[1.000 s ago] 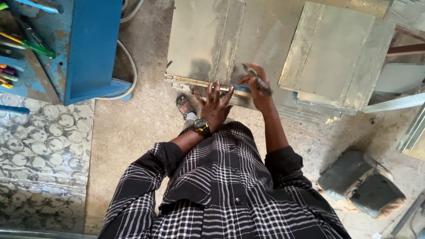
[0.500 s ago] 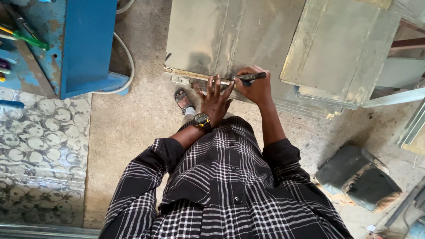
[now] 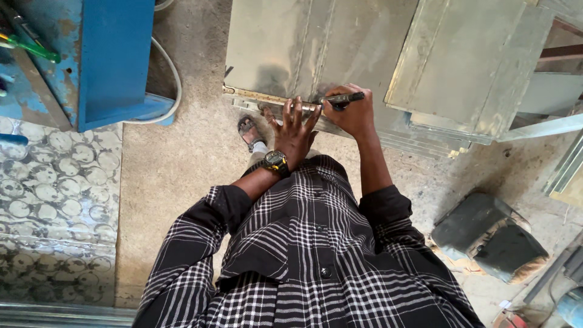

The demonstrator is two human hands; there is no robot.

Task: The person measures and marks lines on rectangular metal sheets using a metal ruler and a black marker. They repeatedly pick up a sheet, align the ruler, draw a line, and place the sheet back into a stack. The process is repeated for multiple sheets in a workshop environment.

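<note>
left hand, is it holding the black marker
No, the left hand lies flat with fingers spread on the metal sheet; the right hand grips the black marker.

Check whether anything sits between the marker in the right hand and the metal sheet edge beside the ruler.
Nothing visible does. The right hand holds the black marker with its tip down at the metal sheet edge, along the ruler that the left hand presses flat. The fingers lie beside the tip, not across it.

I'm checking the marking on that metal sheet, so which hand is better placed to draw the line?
Right, most likely. The right hand already holds the dark marker at the sheet metal edge, while the left hand lies flat, fingers spread, on the straightedge.
</note>
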